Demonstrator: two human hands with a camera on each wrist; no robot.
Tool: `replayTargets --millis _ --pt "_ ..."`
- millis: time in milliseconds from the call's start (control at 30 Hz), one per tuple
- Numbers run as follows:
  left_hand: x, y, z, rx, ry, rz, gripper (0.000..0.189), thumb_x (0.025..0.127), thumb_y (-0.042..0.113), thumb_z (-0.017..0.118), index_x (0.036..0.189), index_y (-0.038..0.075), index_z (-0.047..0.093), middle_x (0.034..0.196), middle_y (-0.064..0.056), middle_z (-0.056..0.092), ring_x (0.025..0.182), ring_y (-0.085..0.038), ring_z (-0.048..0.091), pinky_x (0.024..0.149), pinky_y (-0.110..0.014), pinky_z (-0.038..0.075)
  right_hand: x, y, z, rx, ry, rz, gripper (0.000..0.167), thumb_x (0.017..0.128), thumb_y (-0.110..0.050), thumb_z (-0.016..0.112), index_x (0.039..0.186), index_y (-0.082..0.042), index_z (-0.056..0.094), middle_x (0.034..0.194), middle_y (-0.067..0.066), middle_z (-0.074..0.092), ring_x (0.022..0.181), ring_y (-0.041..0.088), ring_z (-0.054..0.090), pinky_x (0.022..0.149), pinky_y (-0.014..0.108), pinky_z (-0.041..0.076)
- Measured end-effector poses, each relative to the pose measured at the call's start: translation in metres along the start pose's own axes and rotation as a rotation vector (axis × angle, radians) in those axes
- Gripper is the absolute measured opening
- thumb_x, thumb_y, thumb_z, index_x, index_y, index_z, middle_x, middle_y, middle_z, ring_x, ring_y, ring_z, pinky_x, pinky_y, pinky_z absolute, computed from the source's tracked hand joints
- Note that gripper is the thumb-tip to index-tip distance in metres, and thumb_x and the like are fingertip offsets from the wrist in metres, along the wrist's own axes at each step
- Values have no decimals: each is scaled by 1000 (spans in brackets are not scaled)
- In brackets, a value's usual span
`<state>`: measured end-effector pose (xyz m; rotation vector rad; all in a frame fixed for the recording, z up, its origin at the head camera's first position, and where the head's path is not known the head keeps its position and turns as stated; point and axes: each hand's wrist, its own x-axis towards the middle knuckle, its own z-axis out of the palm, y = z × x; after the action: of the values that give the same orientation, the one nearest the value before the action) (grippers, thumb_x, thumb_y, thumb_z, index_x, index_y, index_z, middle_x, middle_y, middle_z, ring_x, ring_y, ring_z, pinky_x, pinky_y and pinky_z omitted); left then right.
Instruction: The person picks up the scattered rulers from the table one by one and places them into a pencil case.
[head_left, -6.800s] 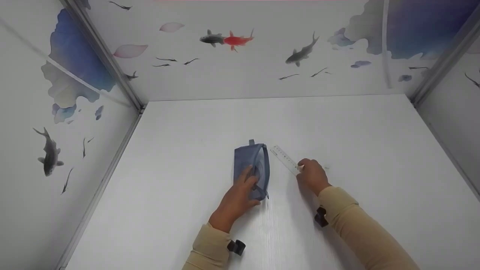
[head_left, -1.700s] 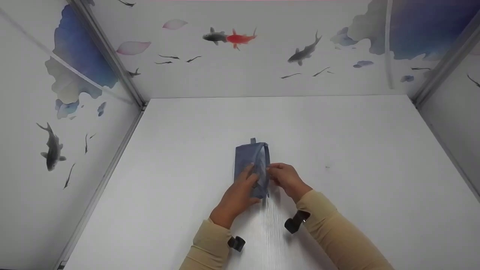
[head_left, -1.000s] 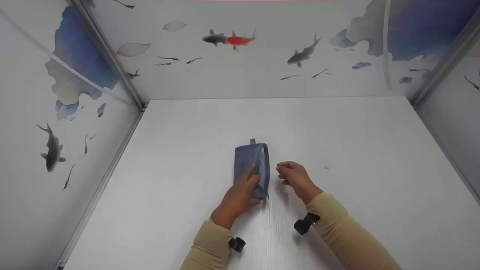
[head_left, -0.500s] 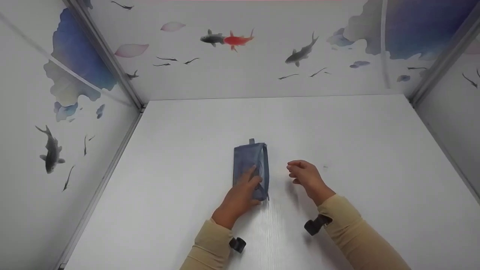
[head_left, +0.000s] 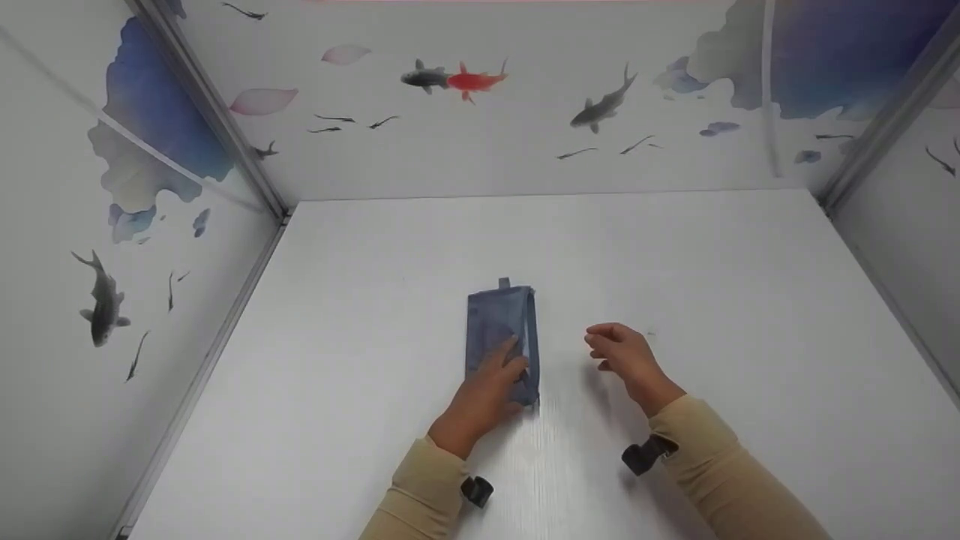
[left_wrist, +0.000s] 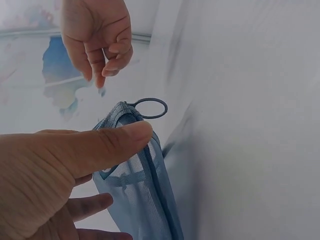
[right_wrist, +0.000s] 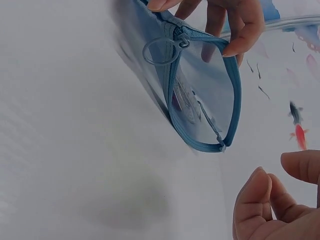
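A blue mesh zip pouch [head_left: 491, 315] stands on the white table, its zipped edge facing right. My left hand [head_left: 480, 401] grips its near part, thumb on one side and fingers on the other. In the right wrist view the zipped mouth [right_wrist: 236, 100] gapes, and clear, flat pieces [right_wrist: 186, 102] show inside. A round pull ring [left_wrist: 166, 111] sticks out from the near end of the zip. Off to the right of the pouch, my right hand [head_left: 626, 356] hovers with loosely bent fingers and nothing in them.
White walls painted with fish and blue leaves enclose the table [head_left: 360, 315] at the back and sides. A small faint mark [head_left: 651, 332] lies beyond the right hand. Black wrist cameras [head_left: 649, 454] sit at both sleeves.
Earlier my right hand held a clear ruler, then reached the pouch's mouth. It has since drawn away to the right without the ruler. The pouch's mouth looks narrower from above.
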<state>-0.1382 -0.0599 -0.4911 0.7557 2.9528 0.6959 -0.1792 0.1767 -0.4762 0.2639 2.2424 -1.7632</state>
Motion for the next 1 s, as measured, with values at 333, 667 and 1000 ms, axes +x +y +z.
replayTargets --millis 333,667,1000 --pt "-2 -1 -1 8 -14 16 69 75 8 82 136 17 50 155 -11 29 136 -30 39 91 -36 51 -4 0 -7 -94 29 -43 39 98 -21 54 128 4 52 119 22 57 101 25 57 76 25 49" --pt "-3 -3 -6 -68 -55 -69 75 80 21 79 145 21 43 158 -7 25 140 -28 34 99 -42 46 -7 3 -17 -190 28 -96 40 98 -22 53 129 2 51 114 18 57 106 33 55 82 29 51" --pt "-2 -12 -11 -13 -9 -63 68 83 28 76 143 16 45 155 -12 30 140 -31 34 107 -47 37 -12 5 -33 -347 40 -167 41 98 -22 53 131 2 51 121 18 55 112 31 51 87 38 47"
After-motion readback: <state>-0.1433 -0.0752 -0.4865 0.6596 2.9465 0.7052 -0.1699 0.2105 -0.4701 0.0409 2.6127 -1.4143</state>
